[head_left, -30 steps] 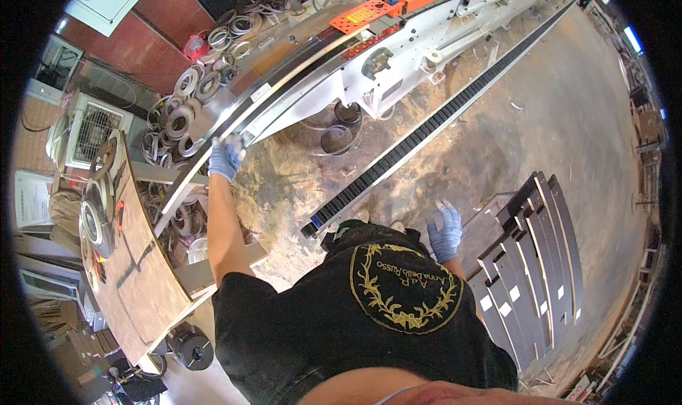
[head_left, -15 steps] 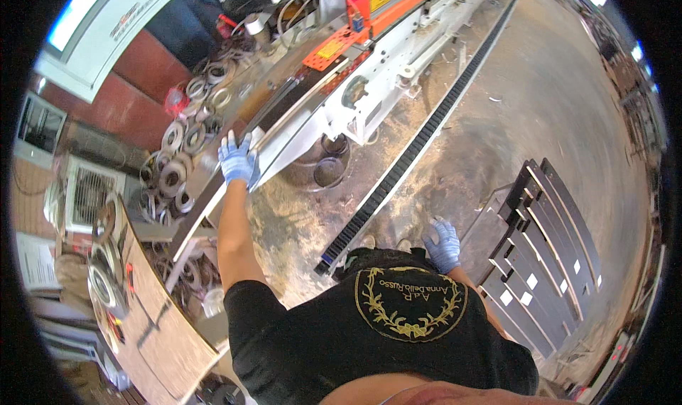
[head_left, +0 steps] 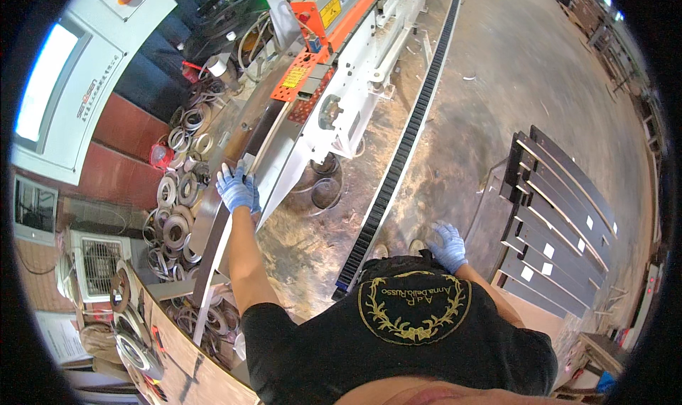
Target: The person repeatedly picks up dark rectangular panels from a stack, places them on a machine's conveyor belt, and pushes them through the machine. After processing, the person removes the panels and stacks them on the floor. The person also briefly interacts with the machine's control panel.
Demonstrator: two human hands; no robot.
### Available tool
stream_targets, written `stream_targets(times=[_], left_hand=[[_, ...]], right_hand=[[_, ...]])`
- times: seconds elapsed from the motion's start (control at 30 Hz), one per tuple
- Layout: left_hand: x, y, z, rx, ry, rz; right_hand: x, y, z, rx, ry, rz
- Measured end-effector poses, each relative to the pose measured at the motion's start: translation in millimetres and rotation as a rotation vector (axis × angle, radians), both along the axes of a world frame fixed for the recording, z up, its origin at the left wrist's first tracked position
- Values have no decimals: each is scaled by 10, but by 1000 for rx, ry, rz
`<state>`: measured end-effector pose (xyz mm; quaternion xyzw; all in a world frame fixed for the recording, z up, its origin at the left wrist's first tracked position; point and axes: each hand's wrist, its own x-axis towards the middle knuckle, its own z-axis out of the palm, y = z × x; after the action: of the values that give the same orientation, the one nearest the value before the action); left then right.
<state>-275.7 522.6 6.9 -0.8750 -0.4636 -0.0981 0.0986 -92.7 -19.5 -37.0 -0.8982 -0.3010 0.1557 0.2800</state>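
My left hand, in a pale blue glove with light fingertips, lies on a long dark panel with a pale edge. Its fingers are stretched out flat. The panel runs along a white edge-banding machine, its far part toward an orange guard. My right hand, gloved alike, hangs low at my right side with its fingers apart and nothing in it. Nearest to that hand is a stack of dark panels with small white labels.
A black roller track runs along the floor to my right of the machine. Rolls of edge banding crowd the far left side. A wooden tabletop with more rolls stands near left. A screened control cabinet rises at upper left.
The view has swung, so the machine and roller track sit farther left and the panel stack shows lower. My left hand stays on the panel; my right hand remains low beside me.
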Motion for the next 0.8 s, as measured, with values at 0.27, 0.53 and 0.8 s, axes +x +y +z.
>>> stream_targets(times=[0.27,0.53,0.8], left_hand=[[641,-100,112,126,228,85],[1402,381,-318,215,169,140],[1829,-1365,-551,-717,-872,-879]], right_hand=[[11,-191,89,-3,15,-121],[146,-1237,-274,-358,-37,-401],[1002,-2062,-303,-674,-285,-580]])
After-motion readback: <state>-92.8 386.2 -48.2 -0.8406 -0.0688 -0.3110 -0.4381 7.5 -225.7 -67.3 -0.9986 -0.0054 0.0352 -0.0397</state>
